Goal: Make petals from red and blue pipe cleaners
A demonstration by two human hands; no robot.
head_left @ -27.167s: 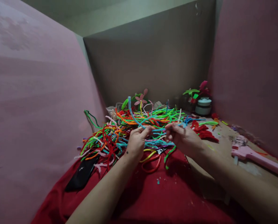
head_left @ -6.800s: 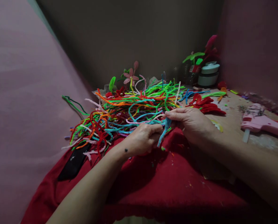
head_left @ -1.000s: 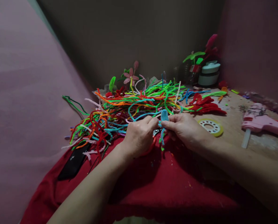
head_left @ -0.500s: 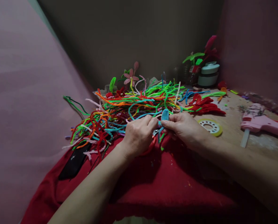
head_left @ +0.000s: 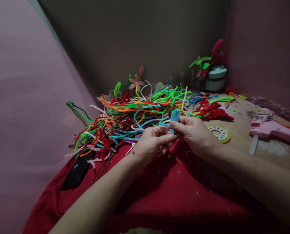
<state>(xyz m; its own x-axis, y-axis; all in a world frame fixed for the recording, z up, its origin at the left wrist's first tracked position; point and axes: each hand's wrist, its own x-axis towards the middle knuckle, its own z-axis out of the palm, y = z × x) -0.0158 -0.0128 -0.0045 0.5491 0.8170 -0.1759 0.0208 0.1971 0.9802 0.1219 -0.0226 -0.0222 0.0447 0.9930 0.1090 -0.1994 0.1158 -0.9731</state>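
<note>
My left hand [head_left: 152, 143] and my right hand [head_left: 193, 131] meet in front of me, both pinched on a light blue pipe cleaner [head_left: 174, 115] bent into a narrow upright loop. The loop's top pokes up above my right fingertips, and its lower end is hidden between my fingers. Just behind my hands lies a big tangle of pipe cleaners [head_left: 135, 117] in green, orange, red, blue and pink. A red cloth [head_left: 174, 195] lies under my forearms.
A roll of tape [head_left: 219, 132] and a pink glue gun [head_left: 269, 128] lie on the wooden table [head_left: 276, 152] at right. Red petal shapes [head_left: 214, 110], a white jar [head_left: 215, 79] and pipe-cleaner flowers [head_left: 136, 81] stand at the back. A black phone [head_left: 75, 170] lies at left.
My left hand has turned palm-up and dropped slightly, hiding the orange-handled tool seen under it before. The blue loop stays pinched between both hands, a little higher than before.
</note>
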